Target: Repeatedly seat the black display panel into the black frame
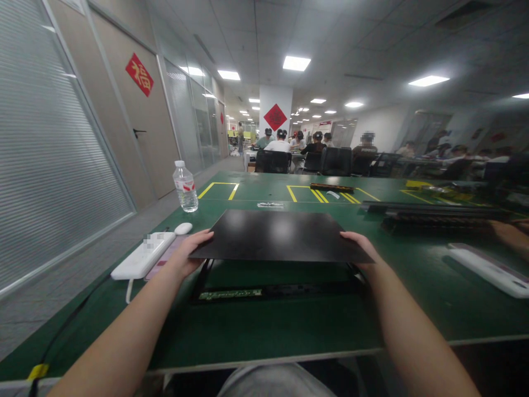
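Note:
A thin, flat black panel with a glossy surface is held above the green table. My left hand grips its left edge, thumb on top. On the opposite edge, my right hand holds it the same way; the fingers of both hands are partly hidden beneath. Under the panel lies a dark rectangular frame, mostly covered. A strip of green circuit board shows along the frame's near side.
Left of the panel are a water bottle, a white power strip and a white mouse. Dark bars and a white strip-shaped object lie right, near another person's arm. Yellow tape marks the far side.

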Demonstrator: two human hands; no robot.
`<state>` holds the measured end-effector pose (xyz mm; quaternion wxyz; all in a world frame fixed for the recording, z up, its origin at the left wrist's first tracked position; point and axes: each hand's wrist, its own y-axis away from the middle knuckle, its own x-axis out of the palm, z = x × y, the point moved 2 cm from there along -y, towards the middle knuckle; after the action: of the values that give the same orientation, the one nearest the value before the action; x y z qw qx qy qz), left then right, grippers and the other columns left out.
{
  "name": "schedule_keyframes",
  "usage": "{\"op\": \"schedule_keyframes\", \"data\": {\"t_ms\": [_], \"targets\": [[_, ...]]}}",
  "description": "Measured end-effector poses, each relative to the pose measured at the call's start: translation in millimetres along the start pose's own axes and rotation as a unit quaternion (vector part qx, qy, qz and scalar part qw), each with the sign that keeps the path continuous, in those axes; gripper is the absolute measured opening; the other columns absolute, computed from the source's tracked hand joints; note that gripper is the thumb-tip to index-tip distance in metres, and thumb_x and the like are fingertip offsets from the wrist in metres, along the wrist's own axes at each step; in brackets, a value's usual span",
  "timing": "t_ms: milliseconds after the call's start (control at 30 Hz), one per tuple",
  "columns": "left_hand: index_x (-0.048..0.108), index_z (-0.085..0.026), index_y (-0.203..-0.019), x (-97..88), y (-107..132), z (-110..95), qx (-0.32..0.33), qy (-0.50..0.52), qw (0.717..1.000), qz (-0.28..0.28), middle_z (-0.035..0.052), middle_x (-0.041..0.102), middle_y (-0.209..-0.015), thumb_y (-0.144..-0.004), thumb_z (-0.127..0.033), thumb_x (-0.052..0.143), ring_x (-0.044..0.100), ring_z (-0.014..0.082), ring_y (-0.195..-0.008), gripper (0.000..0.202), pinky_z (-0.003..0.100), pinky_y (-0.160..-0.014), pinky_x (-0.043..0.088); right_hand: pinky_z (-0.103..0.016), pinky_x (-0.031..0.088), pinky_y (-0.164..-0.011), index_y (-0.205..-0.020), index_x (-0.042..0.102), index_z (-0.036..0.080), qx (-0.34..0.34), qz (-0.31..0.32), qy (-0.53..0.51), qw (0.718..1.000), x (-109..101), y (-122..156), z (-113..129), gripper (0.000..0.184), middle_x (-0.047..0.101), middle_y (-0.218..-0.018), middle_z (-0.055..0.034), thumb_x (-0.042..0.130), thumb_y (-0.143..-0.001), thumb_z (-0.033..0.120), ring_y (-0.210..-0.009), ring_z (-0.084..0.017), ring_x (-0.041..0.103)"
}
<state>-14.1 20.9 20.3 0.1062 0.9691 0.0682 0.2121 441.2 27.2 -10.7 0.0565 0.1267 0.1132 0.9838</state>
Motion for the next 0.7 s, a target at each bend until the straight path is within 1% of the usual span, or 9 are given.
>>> {"op": "schedule_keyframes", "data": {"t_ms": [67, 133, 200, 267, 367, 433, 500, 567, 700], "targets": [[0.071, -0.011, -0.090, -0.7, 0.9, -1.8, 0.012, -0.007, 1.000, 0.010, 0.0059, 0.074, -0.071, -0.074, -0.001, 0.064, 0.066, 0.0145, -0.050, 0.020, 0.020, -0.047, 0.053, -0.035, 0.058, -0.067, -0.093, 0.068, 0.018, 0.037, 0.016, 0.007, 0.999, 3.2, 0.8, -2.1, 0.020, 0.075, -0.080, -0.0085, 0.056, -0.078, 0.023, -0.073, -0.025, 0.072], [0.072, -0.012, -0.094, -0.4, 3.0, -4.1, 0.028, -0.017, 0.999, 0.025, 0.0054, 0.075, -0.073, -0.073, -0.003, 0.066, 0.065, 0.0140, -0.048, 0.024, 0.020, -0.045, 0.052, -0.035, 0.057, -0.067, -0.096, 0.068, 0.018, 0.055, 0.025, 0.010, 0.998, 6.4, 1.3, -3.9, 0.023, 0.075, -0.082, -0.0076, 0.054, -0.078, 0.020, -0.073, -0.024, 0.072], [0.073, -0.013, -0.095, 0.2, 5.3, -6.7, 0.044, -0.025, 0.998, 0.028, 0.0051, 0.075, -0.072, -0.072, -0.004, 0.067, 0.065, 0.0140, -0.048, 0.026, 0.019, -0.044, 0.051, -0.034, 0.057, -0.066, -0.095, 0.068, 0.017, 0.069, 0.015, 0.013, 0.997, 7.8, 0.9, -5.9, 0.022, 0.075, -0.079, -0.0077, 0.053, -0.078, 0.018, -0.070, -0.023, 0.071], [0.073, -0.013, -0.092, 0.6, 7.1, -8.9, 0.054, -0.031, 0.998, 0.017, 0.0046, 0.074, -0.070, -0.072, -0.004, 0.067, 0.065, 0.0141, -0.048, 0.023, 0.019, -0.044, 0.051, -0.031, 0.057, -0.064, -0.093, 0.067, 0.015, 0.071, -0.005, 0.019, 0.997, 6.9, -0.8, -7.4, 0.019, 0.073, -0.074, -0.0073, 0.055, -0.079, 0.017, -0.065, -0.020, 0.069], [0.073, -0.013, -0.092, 1.5, 8.5, -10.4, 0.057, -0.040, 0.998, 0.009, 0.0046, 0.074, -0.069, -0.074, -0.004, 0.065, 0.065, 0.0138, -0.047, 0.021, 0.019, -0.045, 0.051, -0.025, 0.054, -0.057, -0.090, 0.068, 0.013, 0.032, -0.032, 0.033, 0.998, 3.0, -4.8, -7.9, 0.015, 0.071, -0.072, -0.0065, 0.060, -0.077, 0.015, -0.061, -0.016, 0.067], [0.073, -0.013, -0.096, 1.8, 9.1, -10.4, 0.060, -0.042, 0.997, 0.009, 0.0057, 0.076, -0.074, -0.074, -0.004, 0.065, 0.066, 0.0141, -0.049, 0.025, 0.019, -0.046, 0.052, -0.022, 0.050, -0.050, -0.093, 0.068, 0.013, -0.002, -0.060, 0.053, 0.997, -0.1, -6.8, -7.6, 0.019, 0.069, -0.070, -0.0053, 0.063, -0.075, 0.015, -0.056, -0.014, 0.064], [0.072, -0.012, -0.101, 1.9, 9.4, -9.9, 0.065, -0.042, 0.997, 0.010, 0.0071, 0.077, -0.077, -0.074, -0.004, 0.066, 0.068, 0.0149, -0.052, 0.029, 0.020, -0.048, 0.053, -0.021, 0.046, -0.046, -0.097, 0.067, 0.014, -0.023, -0.089, 0.078, 0.993, -2.0, -7.5, -7.0, 0.024, 0.068, -0.069, -0.0042, 0.065, -0.073, 0.015, -0.054, -0.013, 0.063], [0.072, -0.012, -0.103, 1.5, 9.1, -9.2, 0.068, -0.044, 0.997, 0.008, 0.0076, 0.077, -0.077, -0.073, -0.004, 0.068, 0.068, 0.0151, -0.052, 0.031, 0.020, -0.050, 0.054, -0.021, 0.048, -0.048, -0.097, 0.067, 0.014, -0.032, -0.112, 0.101, 0.988, -2.1, -6.9, -5.7, 0.026, 0.068, -0.070, -0.0048, 0.065, -0.072, 0.014, -0.054, -0.013, 0.064], [0.072, -0.012, -0.104, -0.3, 6.2, -7.0, 0.068, -0.047, 0.997, 0.011, 0.0070, 0.076, -0.075, -0.072, -0.004, 0.069, 0.069, 0.0158, -0.054, 0.033, 0.020, -0.050, 0.055, -0.023, 0.050, -0.051, -0.090, 0.068, 0.015, -0.045, -0.139, 0.132, 0.980, 0.5, -4.2, -2.2, 0.020, 0.070, -0.069, -0.0066, 0.064, -0.071, 0.014, -0.056, -0.014, 0.064]]}}
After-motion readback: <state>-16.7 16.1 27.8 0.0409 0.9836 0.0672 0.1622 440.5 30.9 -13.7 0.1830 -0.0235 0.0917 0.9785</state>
